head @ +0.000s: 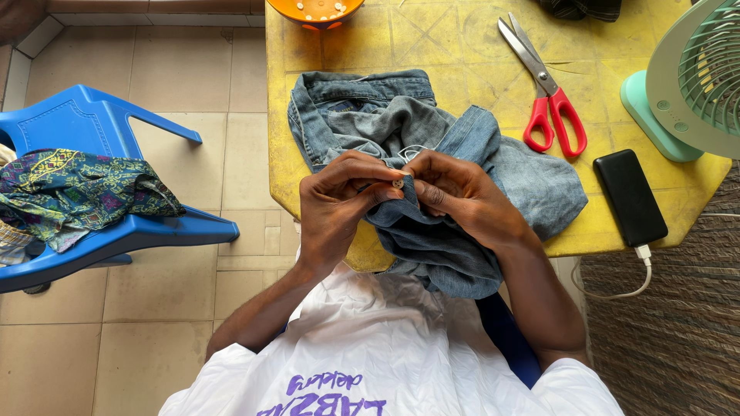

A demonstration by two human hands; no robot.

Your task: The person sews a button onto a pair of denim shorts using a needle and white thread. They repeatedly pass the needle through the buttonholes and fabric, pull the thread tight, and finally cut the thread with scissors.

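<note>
Both hands meet over the table's (pixel 462 54) near edge: the left hand (pixel 335 204) and right hand (pixel 462 192) pinch a small button (pixel 398 183) against the jeans (pixel 432 139). The jeans spill off that edge toward the lap; scissors (pixel 543 88) lie near the far edge.

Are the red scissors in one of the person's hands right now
No, the red-handled scissors lie on the yellow table, while both hands pinch the denim garment.

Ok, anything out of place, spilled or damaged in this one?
Nothing stands out. Both hands, left and right, pinch a small button against the denim garment on the yellow table; scissors lie flat nearby.
</note>
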